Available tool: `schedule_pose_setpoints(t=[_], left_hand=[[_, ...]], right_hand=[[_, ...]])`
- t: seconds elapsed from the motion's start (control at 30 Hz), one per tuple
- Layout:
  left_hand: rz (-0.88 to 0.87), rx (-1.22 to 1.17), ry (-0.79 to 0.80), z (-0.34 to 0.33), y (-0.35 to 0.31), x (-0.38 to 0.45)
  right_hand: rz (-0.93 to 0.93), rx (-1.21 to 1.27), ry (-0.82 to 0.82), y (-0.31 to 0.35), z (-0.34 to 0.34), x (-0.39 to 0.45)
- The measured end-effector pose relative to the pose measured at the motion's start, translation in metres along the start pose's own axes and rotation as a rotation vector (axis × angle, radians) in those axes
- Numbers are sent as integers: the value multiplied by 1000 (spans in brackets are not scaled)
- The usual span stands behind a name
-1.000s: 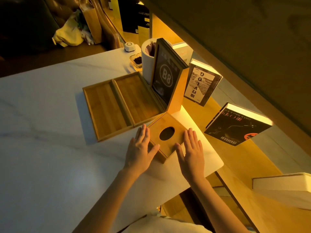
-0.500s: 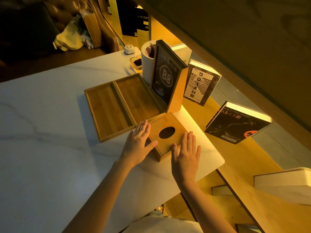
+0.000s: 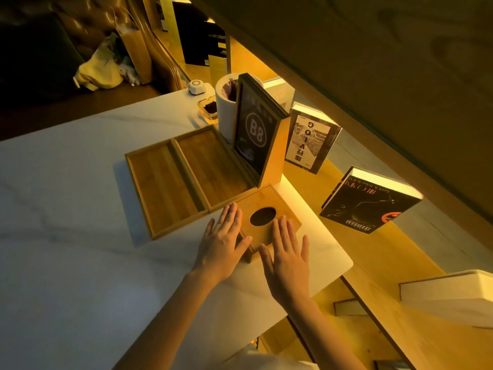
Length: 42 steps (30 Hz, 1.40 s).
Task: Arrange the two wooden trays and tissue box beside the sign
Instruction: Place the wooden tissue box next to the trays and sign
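Two shallow wooden trays lie side by side on the white marble table, the left tray [image 3: 162, 190] touching the right tray [image 3: 213, 166]. The right one reaches the foot of the upright black "B8" sign [image 3: 254, 134] in its wooden stand. A square wooden tissue box [image 3: 269, 209] with an oval hole sits in front of the sign, against the near end of the right tray. My left hand [image 3: 222, 243] lies flat against the box's left near side. My right hand [image 3: 286, 255] rests flat on the box's near right corner, fingers spread.
A white cylindrical cup [image 3: 225, 108], a small glass dish [image 3: 209, 108] and a white round gadget [image 3: 197, 86] stand behind the sign. Books [image 3: 309, 140] lean on the wooden ledge to the right, below the table's rounded corner [image 3: 344, 263].
My right hand moved up from the table surface onto the box's near corner. My left hand stays at the box's left side. The box shifted slightly toward the sign.
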<state>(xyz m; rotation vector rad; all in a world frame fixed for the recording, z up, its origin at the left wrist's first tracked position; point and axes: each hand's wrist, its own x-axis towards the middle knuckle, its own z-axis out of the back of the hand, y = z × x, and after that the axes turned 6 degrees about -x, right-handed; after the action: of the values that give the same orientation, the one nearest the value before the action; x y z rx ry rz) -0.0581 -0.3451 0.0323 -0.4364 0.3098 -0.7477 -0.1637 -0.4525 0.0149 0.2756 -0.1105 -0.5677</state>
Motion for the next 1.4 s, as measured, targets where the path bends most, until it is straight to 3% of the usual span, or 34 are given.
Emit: schedule_pose_setpoints(t=[0.77, 1.4], left_hand=[[-45, -3, 79, -3, -39, 82], [-19, 7, 39, -8, -44, 86]], right_hand=[[-54, 75, -28, -47, 14, 63], [14, 90, 43, -60, 22, 75]])
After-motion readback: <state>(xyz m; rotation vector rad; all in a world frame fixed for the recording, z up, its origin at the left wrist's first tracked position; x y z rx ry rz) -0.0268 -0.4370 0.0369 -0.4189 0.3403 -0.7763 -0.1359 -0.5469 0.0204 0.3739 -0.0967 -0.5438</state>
